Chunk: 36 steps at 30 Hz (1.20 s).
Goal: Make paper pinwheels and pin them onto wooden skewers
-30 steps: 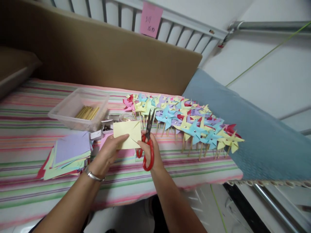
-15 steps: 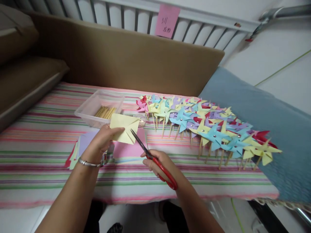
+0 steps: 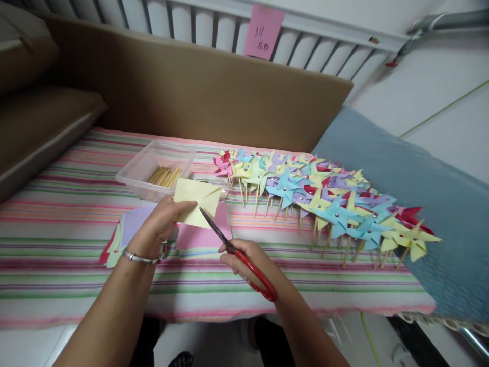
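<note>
Between the thumb and fingers of my left hand is a square of pale yellow paper, with a slit near its upper right corner. My right hand grips a pair of scissors by red handles. The dark blades look closed or nearly so, and their tip lies over the lower right part of the paper. Below the yellow square lies a pile of pink paper. Left of it, partly behind my left wrist, is a fanned stack of coloured paper.
A clear plastic box holds thin wooden sticks. Many paper pinwheels on sticks crowd the right side of the striped cloth. A brown board stands along the back, brown cushions at left.
The scissors have moved slightly left and down, their tip now further in over the yellow paper. The paper has barely shifted in my left hand.
</note>
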Each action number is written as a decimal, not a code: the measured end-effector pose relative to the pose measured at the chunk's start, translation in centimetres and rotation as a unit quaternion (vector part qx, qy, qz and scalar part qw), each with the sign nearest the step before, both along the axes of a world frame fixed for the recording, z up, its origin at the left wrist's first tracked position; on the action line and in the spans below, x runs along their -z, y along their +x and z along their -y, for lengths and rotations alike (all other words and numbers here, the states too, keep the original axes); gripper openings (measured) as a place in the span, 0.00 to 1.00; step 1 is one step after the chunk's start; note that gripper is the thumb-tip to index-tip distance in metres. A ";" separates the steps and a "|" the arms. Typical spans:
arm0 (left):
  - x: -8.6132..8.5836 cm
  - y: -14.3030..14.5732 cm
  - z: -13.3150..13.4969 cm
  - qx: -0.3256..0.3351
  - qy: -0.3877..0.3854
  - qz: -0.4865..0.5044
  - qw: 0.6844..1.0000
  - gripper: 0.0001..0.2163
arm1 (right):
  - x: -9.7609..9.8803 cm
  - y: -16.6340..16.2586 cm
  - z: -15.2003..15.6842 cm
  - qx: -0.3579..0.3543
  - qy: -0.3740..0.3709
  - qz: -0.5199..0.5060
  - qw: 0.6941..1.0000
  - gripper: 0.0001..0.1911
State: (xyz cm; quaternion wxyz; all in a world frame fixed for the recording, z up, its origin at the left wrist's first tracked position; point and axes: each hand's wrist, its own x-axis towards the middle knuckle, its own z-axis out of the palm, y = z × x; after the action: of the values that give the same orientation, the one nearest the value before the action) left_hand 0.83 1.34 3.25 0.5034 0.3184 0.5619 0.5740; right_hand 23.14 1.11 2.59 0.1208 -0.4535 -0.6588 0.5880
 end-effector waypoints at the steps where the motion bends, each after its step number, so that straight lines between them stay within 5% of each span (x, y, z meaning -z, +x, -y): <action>1: 0.1 0.0 0.0 0.003 0.003 -0.001 1.000 0.12 | 0.0 -0.1 0.0 -0.001 -0.003 -0.002 1.000 0.11; 27: 0.2 0.3 -0.3 -0.009 0.000 0.011 1.000 0.17 | 1.2 -0.1 -0.2 -0.022 0.021 -0.011 0.999 0.11; 36: 0.6 -1.0 -0.3 -0.037 -0.033 -0.019 0.999 0.18 | 0.2 3.7 -1.1 -0.137 0.018 0.065 0.988 0.17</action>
State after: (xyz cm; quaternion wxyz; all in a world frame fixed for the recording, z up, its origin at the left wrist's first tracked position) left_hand -0.18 1.64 2.62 0.4816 0.2911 0.6015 0.5670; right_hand 26.79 2.23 2.42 0.0040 -0.3939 -0.7316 0.5564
